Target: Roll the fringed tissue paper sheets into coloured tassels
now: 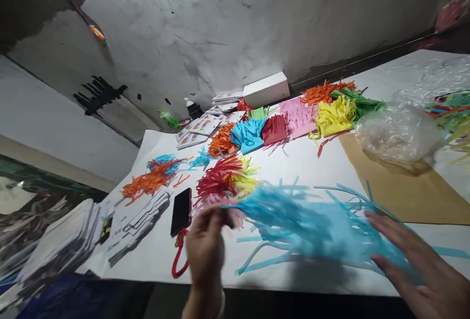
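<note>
My left hand point(204, 249) pinches the left end of a loose bunch of blue paper strips point(304, 223) that spreads across the near part of the white table point(316, 165). On the right side of that bunch my right hand point(411, 255) lies flat with fingers spread, pressing or brushing the strips. Both hands are blurred by motion. Just behind my left hand lie a red fringe bundle point(216, 178) and a yellow one point(244, 176).
Fringed paper bundles in orange, blue, red, pink, yellow and green line the far side, by a white box point(266, 89). A black phone point(181, 210) and a red-handled tool point(179, 259) lie left. Card stacks point(62, 243) sit far left; a clear plastic bag point(398, 133) rests on brown paper at right.
</note>
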`<action>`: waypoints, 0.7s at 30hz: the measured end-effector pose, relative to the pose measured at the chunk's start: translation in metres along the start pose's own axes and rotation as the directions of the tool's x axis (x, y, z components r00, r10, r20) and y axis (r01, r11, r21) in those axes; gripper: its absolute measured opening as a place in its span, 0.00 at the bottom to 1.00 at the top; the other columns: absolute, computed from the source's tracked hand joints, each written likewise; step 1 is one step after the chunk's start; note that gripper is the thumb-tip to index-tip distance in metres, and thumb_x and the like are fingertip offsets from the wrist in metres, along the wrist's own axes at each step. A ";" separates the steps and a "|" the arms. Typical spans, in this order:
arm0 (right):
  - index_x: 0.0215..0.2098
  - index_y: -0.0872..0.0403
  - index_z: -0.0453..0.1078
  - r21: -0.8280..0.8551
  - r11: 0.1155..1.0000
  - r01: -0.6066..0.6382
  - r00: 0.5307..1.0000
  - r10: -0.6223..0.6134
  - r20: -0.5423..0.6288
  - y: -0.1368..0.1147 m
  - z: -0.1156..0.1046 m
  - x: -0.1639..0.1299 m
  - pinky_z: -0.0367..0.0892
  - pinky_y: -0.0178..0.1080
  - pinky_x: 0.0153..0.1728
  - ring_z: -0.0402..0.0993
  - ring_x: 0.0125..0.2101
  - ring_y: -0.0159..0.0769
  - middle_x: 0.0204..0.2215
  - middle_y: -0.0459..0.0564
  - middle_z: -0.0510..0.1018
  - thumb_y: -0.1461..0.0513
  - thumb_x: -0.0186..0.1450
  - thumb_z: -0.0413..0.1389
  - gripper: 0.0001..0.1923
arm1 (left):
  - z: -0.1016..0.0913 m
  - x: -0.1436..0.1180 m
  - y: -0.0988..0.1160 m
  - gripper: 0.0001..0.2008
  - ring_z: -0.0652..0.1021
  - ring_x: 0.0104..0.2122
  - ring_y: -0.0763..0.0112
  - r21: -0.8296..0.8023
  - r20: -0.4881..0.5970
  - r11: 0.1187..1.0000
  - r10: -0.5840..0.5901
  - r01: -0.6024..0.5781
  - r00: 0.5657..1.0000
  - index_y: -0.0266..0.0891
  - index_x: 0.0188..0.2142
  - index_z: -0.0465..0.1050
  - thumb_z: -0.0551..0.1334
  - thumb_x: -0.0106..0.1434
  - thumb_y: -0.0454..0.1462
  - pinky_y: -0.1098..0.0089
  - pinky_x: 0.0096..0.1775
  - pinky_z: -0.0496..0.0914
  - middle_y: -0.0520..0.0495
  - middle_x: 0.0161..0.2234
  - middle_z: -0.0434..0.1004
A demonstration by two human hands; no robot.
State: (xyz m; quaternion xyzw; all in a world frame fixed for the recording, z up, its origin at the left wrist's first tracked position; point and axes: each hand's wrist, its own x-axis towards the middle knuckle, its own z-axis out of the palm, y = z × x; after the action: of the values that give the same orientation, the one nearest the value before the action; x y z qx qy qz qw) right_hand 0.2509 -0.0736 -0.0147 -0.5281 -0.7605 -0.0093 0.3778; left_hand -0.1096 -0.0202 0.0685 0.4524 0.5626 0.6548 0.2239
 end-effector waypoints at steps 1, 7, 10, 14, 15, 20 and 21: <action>0.69 0.49 0.60 0.009 0.996 0.085 0.996 -0.085 0.028 0.001 0.003 0.000 0.77 0.44 0.53 0.75 0.57 0.47 0.62 0.51 0.73 0.54 0.73 0.52 0.27 | -0.013 0.022 -0.001 0.16 0.80 0.27 0.68 0.043 -0.106 0.999 0.008 -0.003 0.994 0.38 0.44 0.77 0.69 0.61 0.45 0.69 0.33 0.76 0.49 0.28 0.80; 0.61 0.56 0.70 -0.033 0.906 0.423 0.900 -0.415 0.130 0.000 0.027 0.003 0.70 0.43 0.60 0.74 0.58 0.43 0.58 0.56 0.77 0.63 0.71 0.54 0.21 | -0.020 0.015 -0.023 0.43 0.51 0.72 0.46 0.540 -0.042 0.832 0.178 -0.128 0.983 0.39 0.71 0.53 0.70 0.61 0.41 0.46 0.69 0.49 0.33 0.73 0.47; 0.57 0.56 0.74 -0.028 0.909 0.417 0.904 -0.411 0.117 0.007 0.034 0.000 0.65 0.45 0.64 0.74 0.58 0.40 0.56 0.55 0.79 0.69 0.71 0.51 0.18 | 0.023 -0.048 -0.035 0.33 0.64 0.68 0.48 0.332 0.712 0.655 0.299 -0.679 0.636 0.47 0.67 0.61 0.67 0.63 0.36 0.45 0.66 0.59 0.37 0.68 0.63; 0.52 0.58 0.76 -0.012 0.901 0.433 0.898 -0.430 0.096 0.019 0.029 -0.004 0.54 0.47 0.69 0.74 0.58 0.38 0.53 0.55 0.81 0.74 0.69 0.49 0.20 | 0.076 -0.100 -0.048 0.22 0.77 0.57 0.51 0.063 0.892 0.572 0.335 -0.818 0.303 0.40 0.58 0.70 0.66 0.66 0.39 0.47 0.63 0.64 0.38 0.55 0.80; 0.52 0.58 0.76 -0.006 0.892 0.452 0.888 -0.449 0.103 0.022 0.025 -0.004 0.52 0.48 0.70 0.74 0.58 0.40 0.52 0.55 0.81 0.73 0.69 0.49 0.19 | 0.083 -0.104 -0.049 0.14 0.79 0.54 0.56 0.055 0.871 0.557 0.379 -0.829 0.313 0.40 0.54 0.72 0.61 0.70 0.36 0.51 0.62 0.66 0.41 0.52 0.83; 0.51 0.56 0.75 0.079 0.872 0.483 0.856 -0.489 0.167 0.024 0.002 -0.005 0.54 0.45 0.67 0.76 0.54 0.40 0.45 0.52 0.84 0.67 0.71 0.52 0.14 | 0.088 -0.113 -0.046 0.14 0.81 0.32 0.67 -0.009 0.807 0.596 0.479 -0.803 0.346 0.40 0.40 0.72 0.48 0.76 0.35 0.66 0.38 0.72 0.49 0.37 0.86; 0.49 0.55 0.75 0.095 0.898 0.430 0.885 -0.440 0.153 0.021 0.000 -0.004 0.55 0.43 0.65 0.77 0.51 0.39 0.42 0.50 0.84 0.67 0.71 0.52 0.12 | 0.087 -0.115 -0.045 0.15 0.79 0.29 0.68 0.010 0.799 0.616 0.469 -0.788 0.377 0.41 0.39 0.71 0.48 0.77 0.36 0.66 0.34 0.70 0.50 0.33 0.85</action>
State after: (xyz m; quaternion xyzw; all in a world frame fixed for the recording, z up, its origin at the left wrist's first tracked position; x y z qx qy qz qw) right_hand 0.2686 -0.0674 -0.0247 -0.3318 -0.8888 -0.0263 0.3150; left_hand 0.0101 -0.0542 -0.0167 0.8900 0.3177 0.3217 0.0594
